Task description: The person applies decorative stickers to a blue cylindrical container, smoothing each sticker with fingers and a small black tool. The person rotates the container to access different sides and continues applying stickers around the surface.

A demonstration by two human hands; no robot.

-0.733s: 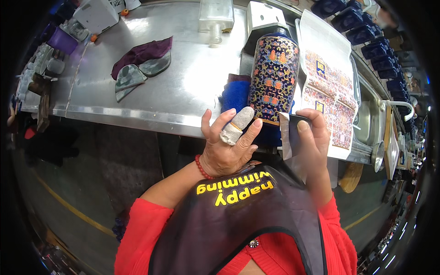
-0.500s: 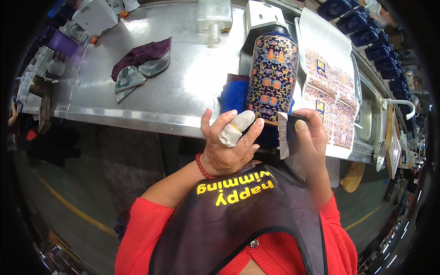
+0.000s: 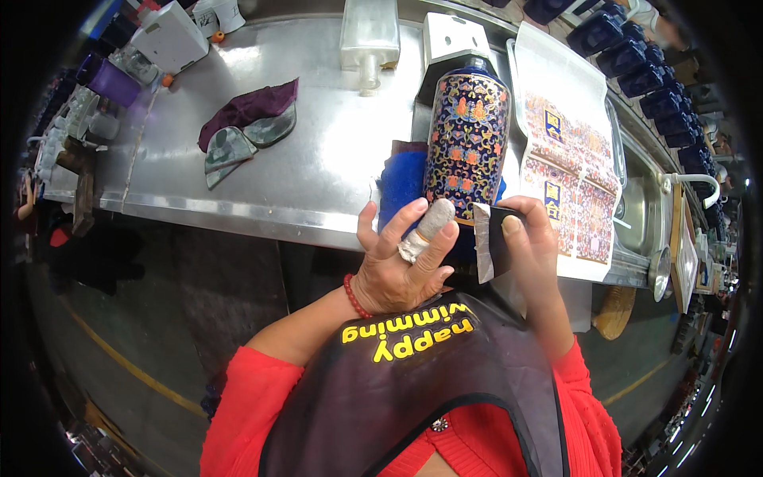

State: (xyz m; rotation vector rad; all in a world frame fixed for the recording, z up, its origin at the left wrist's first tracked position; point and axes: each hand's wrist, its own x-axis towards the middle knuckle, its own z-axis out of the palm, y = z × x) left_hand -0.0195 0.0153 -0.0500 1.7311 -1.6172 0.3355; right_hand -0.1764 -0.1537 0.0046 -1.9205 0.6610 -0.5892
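Observation:
A dark blue bottle (image 3: 467, 135) with a colourful floral pattern lies with its neck pointing away from me. Its base end is close to my hands. My left hand (image 3: 405, 258) is open, fingers apart, beside that base; one finger wears a greyish cloth cover (image 3: 435, 221) bound with a band, overlapping the bottle's lower edge in view. Whether it touches the bottle I cannot tell. Pinched in my right hand (image 3: 531, 238) is a dark flat scraper (image 3: 498, 240) with a pale strip along its left edge, just right of the base. Blue cloth (image 3: 401, 187) lies under and beside the bottle.
A white notched stand (image 3: 455, 38) is at the bottle's neck. Printed patterned sheets (image 3: 568, 183) lie to the right, before a sink (image 3: 633, 211). Leftward on the metal table (image 3: 318, 191) are a purple cloth with grey-green pads (image 3: 248, 119) and, farther back, a clear glass bottle (image 3: 369, 36).
The view has shifted slightly, so the table and bottle sit lower in it. My left hand's covered finger now overlaps the bottle's base edge. The scraper stays in my right hand.

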